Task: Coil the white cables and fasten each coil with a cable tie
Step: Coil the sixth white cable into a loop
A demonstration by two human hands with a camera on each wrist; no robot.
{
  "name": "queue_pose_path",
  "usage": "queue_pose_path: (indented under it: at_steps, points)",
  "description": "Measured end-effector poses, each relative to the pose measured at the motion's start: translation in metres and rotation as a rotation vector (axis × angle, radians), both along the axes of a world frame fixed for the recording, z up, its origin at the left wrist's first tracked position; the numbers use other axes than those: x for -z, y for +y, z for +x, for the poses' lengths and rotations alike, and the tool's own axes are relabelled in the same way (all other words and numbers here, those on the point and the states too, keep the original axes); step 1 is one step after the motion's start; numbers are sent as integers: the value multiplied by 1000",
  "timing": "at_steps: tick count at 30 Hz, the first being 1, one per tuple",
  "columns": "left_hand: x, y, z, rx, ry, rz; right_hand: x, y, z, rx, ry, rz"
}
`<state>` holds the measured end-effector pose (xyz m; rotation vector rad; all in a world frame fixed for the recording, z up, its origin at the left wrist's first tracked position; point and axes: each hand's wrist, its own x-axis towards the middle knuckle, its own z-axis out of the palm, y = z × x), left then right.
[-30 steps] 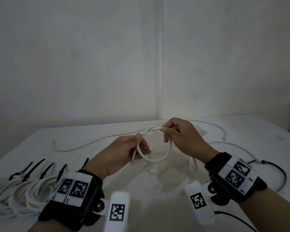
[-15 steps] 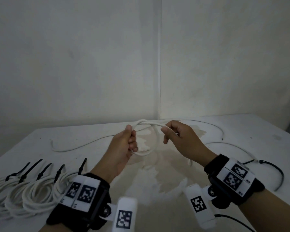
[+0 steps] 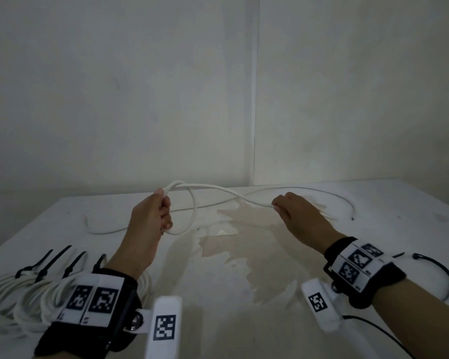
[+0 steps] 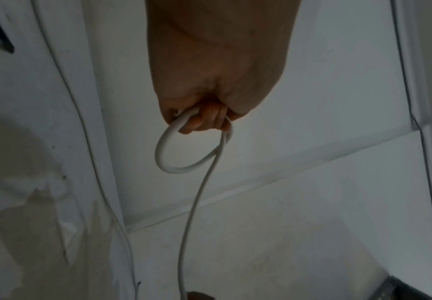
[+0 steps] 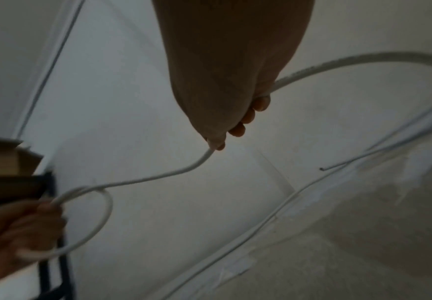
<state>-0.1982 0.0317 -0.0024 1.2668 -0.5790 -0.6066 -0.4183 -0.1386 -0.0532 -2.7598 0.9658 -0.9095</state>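
A white cable (image 3: 218,189) is held above the white table (image 3: 244,320). My left hand (image 3: 157,213) grips a small loop of it (image 4: 163,154), fingers curled round the crossing strands. From there a strand runs right to my right hand (image 3: 285,207), whose fingers curl round the cable (image 5: 199,162). Behind that hand the cable (image 5: 337,60) arcs back over the table's far side. Another stretch of white cable (image 3: 101,230) lies on the table at the far left.
Several finished white coils (image 3: 18,299) fastened with black cable ties (image 3: 51,260) lie at the near left. A loose black cable tie (image 3: 441,268) lies at the near right. A brownish stain (image 3: 257,242) covers the table's middle. Walls close the far side.
My hands have drawn apart: the left moved left and up with the loop, the right slid right along the cable, leaving a long strand stretched between them.
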Motion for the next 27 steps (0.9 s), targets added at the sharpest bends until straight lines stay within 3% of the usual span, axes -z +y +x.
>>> queue_pose_path:
  at_steps: [5,12,23,27]
  points:
    - [6,0,7,-8,-161,102,3,15,17,-117,68,-274]
    - [12,-10,0,48,-185,109,1,48,38,-318,76,-448]
    - [16,-15,-36,198,-383,207,-14,84,68,-530,-23,-396]
    - [14,-12,-46,244,-320,209,-22,87,67,-575,-154,-246]
